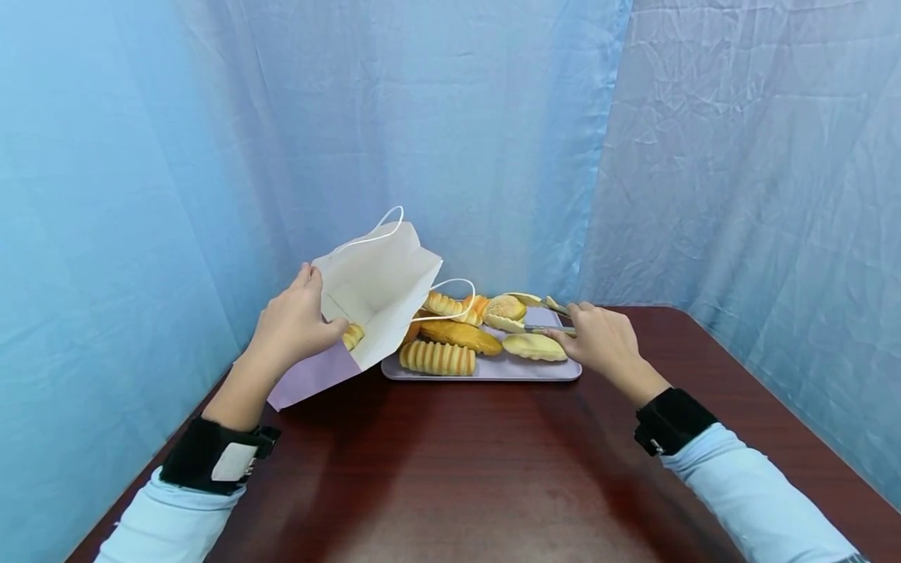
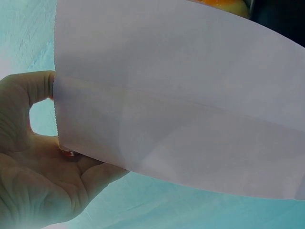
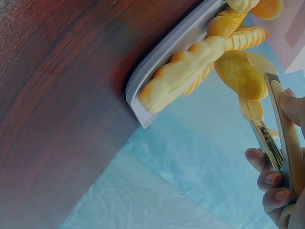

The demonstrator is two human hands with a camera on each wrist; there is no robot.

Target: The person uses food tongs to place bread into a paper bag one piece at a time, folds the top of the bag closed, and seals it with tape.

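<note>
My left hand [image 1: 292, 324] grips the rim of a white and lilac paper bag [image 1: 376, 274], which leans with its mouth facing the tray. Inside the bag lies a yellow bread roll [image 1: 353, 336], partly hidden by the bag's wall. In the left wrist view the bag's pale side [image 2: 176, 105] covers most of the picture. My right hand [image 1: 601, 336] holds a pair of food tongs [image 3: 286, 129] with metal arms and pale, scalloped tips. Those tips stand on either side of a sesame bun [image 1: 505, 306] at the back of the tray.
On the lilac tray [image 1: 486, 378] lie a ridged roll [image 1: 438, 358], a long golden loaf [image 1: 461, 336], a pale oblong bread [image 1: 535, 347] and several others. White cord handles [image 1: 464, 281] loop from the bag. The dark wooden table [image 1: 493, 469] meets blue curtains [image 1: 457, 141] behind.
</note>
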